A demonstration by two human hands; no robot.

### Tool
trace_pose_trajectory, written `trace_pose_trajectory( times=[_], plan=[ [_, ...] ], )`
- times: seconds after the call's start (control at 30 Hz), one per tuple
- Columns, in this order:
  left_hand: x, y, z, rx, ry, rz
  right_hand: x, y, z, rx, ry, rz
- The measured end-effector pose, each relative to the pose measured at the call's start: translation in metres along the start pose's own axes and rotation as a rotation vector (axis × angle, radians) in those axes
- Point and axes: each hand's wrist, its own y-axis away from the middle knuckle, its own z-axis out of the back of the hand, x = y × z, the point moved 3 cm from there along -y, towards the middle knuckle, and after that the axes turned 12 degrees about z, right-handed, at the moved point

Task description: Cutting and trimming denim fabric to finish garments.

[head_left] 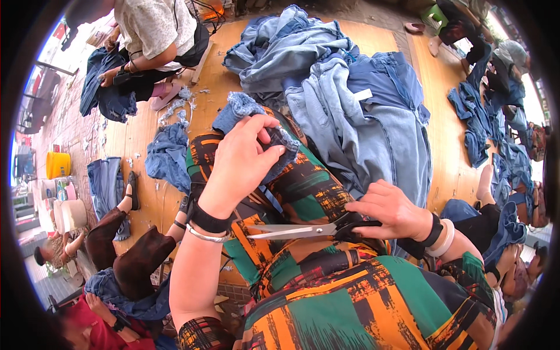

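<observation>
My left hand [242, 160] is closed on a bunched blue denim piece [238, 109] with a pale frayed edge, held over my lap. The part under my fingers is hidden. In my right hand [389, 209] is a pair of scissors [297, 231] with black handles. Its blades lie nearly together and point left across my patterned clothing, below the denim piece and apart from it. A light blue pair of jeans [367, 137] with a white tag spreads from beside my right hand toward the far side.
Behind the jeans lies a heap of denim [286, 49]. A crumpled denim piece [168, 151] and pale lint [181, 116] lie left on the wooden boards [151, 204]. Other people with denim sit at the far left, lower left and right. A yellow bucket [58, 165] stands far left.
</observation>
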Motion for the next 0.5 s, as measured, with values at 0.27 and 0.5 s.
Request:
trace_pose_trajectory(
  times=[0.27,0.5],
  plan=[
    [0.013,-0.009,0.003,0.132,0.132,-0.029,0.005,-0.031,-0.024,0.023,-0.002,0.043],
    [0.02,0.003,0.005,0.058,0.235,0.095,0.013,-0.027,-0.02,0.065,0.032,0.006]
  ],
)
